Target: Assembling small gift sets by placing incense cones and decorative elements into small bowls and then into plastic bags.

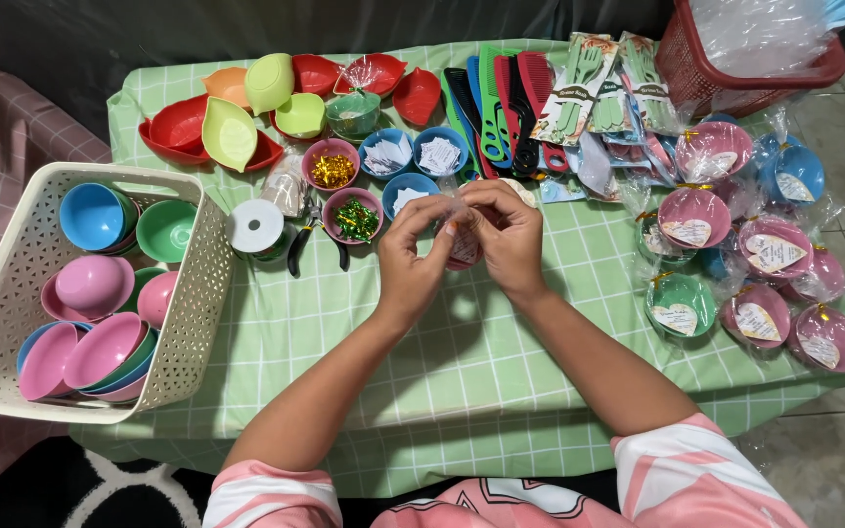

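Note:
My left hand (409, 256) and my right hand (507, 235) meet over the middle of the green checked table (344, 332). Together they grip a small pink bowl in a clear plastic bag (464, 244), fingers pinching the bag's top; the hands hide most of it. Just beyond them stand small bowls: one with gold twist ties (332, 168), one with green twist ties (355, 219), and blue ones with white paper tags (439, 154). Black-handled pliers (307, 241) and a white ribbon roll (255, 226) lie to the left.
A cream plastic basket (12, 293) with several pink, blue and green bowls sits at the left. Several bagged, tagged bowls (755, 264) lie at the right. Red and green leaf dishes (229, 132), combs (496, 98), packed cutlery (599, 88) and a red basket (735, 68) line the far edge.

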